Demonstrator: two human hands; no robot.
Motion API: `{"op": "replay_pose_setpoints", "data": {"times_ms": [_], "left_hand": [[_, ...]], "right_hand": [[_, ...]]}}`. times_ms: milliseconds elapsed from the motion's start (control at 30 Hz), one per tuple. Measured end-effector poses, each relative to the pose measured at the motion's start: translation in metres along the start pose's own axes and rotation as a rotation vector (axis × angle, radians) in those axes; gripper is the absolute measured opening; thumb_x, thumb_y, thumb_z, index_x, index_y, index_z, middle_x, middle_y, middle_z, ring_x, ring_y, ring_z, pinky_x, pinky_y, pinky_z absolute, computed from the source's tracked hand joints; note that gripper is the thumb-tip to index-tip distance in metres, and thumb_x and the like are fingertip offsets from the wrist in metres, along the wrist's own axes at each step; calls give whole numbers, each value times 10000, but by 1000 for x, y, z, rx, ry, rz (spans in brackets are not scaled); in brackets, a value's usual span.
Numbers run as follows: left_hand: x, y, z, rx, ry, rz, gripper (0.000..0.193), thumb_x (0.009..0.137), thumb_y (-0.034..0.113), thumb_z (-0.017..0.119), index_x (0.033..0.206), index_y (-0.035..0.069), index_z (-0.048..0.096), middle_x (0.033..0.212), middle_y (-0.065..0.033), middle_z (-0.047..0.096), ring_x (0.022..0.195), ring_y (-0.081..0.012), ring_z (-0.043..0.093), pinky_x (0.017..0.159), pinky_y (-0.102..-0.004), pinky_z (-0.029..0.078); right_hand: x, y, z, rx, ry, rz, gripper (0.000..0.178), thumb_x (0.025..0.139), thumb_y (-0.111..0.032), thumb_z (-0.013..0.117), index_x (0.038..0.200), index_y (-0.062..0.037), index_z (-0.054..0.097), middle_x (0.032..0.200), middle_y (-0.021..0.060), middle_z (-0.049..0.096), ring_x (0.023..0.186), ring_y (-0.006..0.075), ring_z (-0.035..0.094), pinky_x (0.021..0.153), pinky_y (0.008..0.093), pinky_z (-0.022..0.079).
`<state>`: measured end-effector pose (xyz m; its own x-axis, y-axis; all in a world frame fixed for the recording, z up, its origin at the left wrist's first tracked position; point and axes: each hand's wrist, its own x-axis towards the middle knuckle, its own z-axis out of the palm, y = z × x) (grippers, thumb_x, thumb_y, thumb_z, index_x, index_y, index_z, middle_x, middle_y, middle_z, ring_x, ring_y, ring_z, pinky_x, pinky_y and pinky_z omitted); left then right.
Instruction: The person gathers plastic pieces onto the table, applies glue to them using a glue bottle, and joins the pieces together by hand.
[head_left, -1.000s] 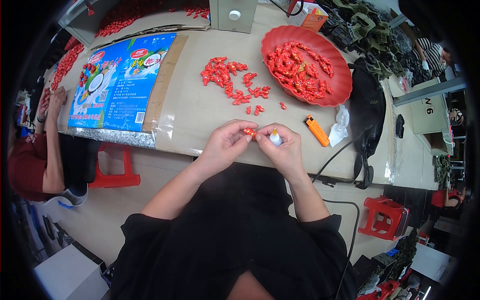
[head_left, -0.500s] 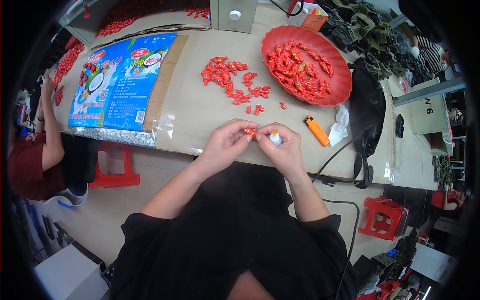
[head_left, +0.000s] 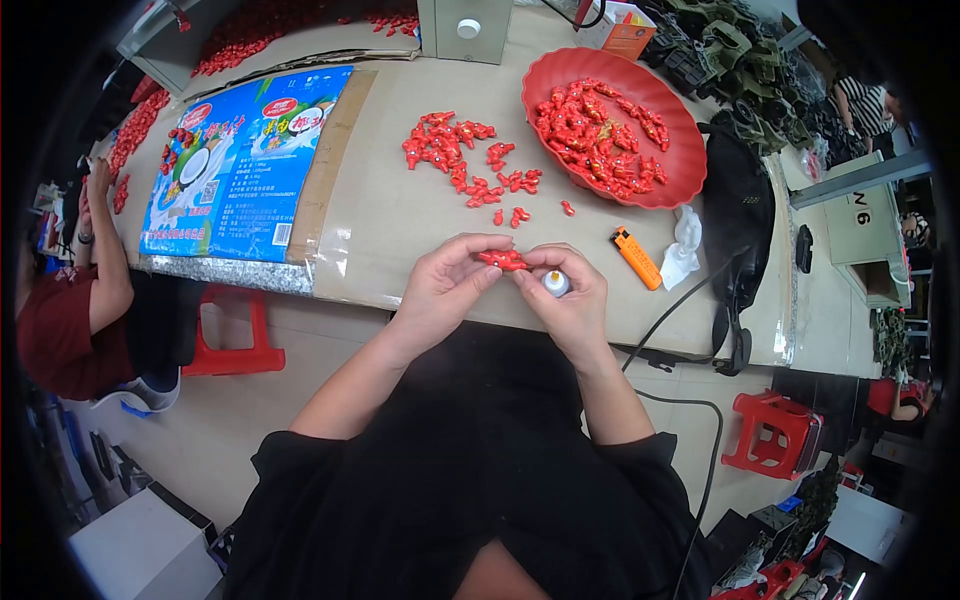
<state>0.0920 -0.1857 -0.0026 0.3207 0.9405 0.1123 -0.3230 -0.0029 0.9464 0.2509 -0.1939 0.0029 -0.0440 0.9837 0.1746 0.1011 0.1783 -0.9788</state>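
Observation:
Between the fingertips of both hands is a small glossy red figure-like piece [head_left: 503,260], above the table's near edge. My left hand [head_left: 443,287] pinches its left end with thumb and fingers. My right hand [head_left: 577,308] touches the right end with its fingertips while keeping a small white bottle [head_left: 556,284] with a yellowish tip in its grip. The bottle's lower part is hidden by the fingers. Beyond my hands, loose red pieces [head_left: 437,150] lie scattered on the brown tabletop. Farther right, a scalloped red bowl [head_left: 688,178] holds a heap of similar pieces.
An orange lighter [head_left: 637,258] and crumpled white tissue [head_left: 683,250] lie right of my hands, beside a black bag [head_left: 742,215] and a cable. Flattened blue printed cardboard [head_left: 235,170] covers the table's left. Another person [head_left: 85,290] sits at far left. Red stools [head_left: 237,335] stand on the floor.
The red piece has turned and shows more of its length between my fingers. The white bottle has shifted slightly down and right, its tip pointing more toward the view.

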Motion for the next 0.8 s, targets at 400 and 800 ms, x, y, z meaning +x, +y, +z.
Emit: {"op": "replay_pose_setpoints", "data": {"times_ms": [400, 800], "left_hand": [[3, 2, 2, -65, 33, -68, 298, 832, -27, 505, 1128, -42, 471, 1018, -89, 561, 944, -128, 539, 846, -258, 432], [113, 11, 42, 697, 66, 351, 201, 755, 27, 577, 955, 10, 585, 901, -121, 589, 813, -232, 572, 730, -319, 455]], "right_hand": [[0, 0, -3, -16, 3, -40, 179, 696, 23, 662, 859, 11, 588, 855, 39, 543, 706, 53, 502, 635, 172, 406], [-4, 13, -11, 494, 161, -42, 271, 791, -38, 557, 1007, -41, 393, 964, 93, 477, 886, 168, 499, 807, 301, 403]]}}
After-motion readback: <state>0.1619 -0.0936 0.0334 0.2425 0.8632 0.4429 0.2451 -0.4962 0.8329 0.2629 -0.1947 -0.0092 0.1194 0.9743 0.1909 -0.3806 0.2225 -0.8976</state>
